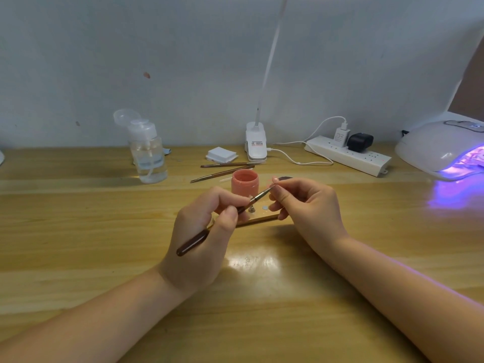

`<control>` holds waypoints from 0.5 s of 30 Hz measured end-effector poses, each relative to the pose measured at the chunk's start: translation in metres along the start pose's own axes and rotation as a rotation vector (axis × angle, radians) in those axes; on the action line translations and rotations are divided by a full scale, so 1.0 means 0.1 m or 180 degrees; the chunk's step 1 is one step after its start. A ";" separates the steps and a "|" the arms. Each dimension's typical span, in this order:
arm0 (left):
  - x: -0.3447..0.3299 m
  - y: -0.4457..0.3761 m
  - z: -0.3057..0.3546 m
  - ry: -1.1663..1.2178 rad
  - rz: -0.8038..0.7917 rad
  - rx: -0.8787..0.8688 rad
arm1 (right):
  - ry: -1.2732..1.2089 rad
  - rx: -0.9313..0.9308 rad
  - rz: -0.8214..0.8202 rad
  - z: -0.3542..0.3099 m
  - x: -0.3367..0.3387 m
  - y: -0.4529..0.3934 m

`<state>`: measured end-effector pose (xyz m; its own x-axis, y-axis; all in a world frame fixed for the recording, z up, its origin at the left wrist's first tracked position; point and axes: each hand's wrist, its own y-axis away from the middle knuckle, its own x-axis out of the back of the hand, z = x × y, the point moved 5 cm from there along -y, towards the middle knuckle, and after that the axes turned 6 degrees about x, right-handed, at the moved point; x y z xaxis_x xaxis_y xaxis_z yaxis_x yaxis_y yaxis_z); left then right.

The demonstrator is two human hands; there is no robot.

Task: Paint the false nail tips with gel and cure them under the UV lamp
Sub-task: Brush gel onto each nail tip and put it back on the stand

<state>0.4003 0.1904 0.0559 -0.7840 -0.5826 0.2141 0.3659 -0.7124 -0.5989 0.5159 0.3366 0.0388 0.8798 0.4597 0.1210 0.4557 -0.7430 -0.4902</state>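
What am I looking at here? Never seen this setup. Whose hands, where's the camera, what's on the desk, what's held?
No machine: a person's two bare hands, filmed by one wide-angle camera worn on the head, looking forward and down at a wooden table.

The left hand grips a dark-handled brush. The right hand pinches something small at the brush tip, likely a false nail tip; it is too small to be sure.

Between the hands lies a small wooden stand; behind it, an open pink gel jar. Further back: two spare brushes, a clear pump bottle, a clip lamp, a power strip. Far right, the UV lamp glows purple.
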 end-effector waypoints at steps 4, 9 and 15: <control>-0.01 -0.01 -0.02 -0.0101 0.0002 0.0071 | -0.0024 0.0000 -0.0039 -0.01 0.00 0.00; 0.00 0.00 0.01 -0.0044 -0.0019 -0.0046 | -0.0069 -0.0067 -0.0026 -0.01 0.00 0.00; 0.13 -0.16 0.02 -0.0333 0.0427 0.0241 | 0.0485 0.0132 -0.0222 -0.01 -0.04 0.00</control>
<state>0.3851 0.1935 0.0700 -0.6707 -0.7091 0.2178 0.5034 -0.6507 -0.5684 0.5127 0.3342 0.0389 0.8581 0.4279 0.2840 0.5130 -0.6897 -0.5110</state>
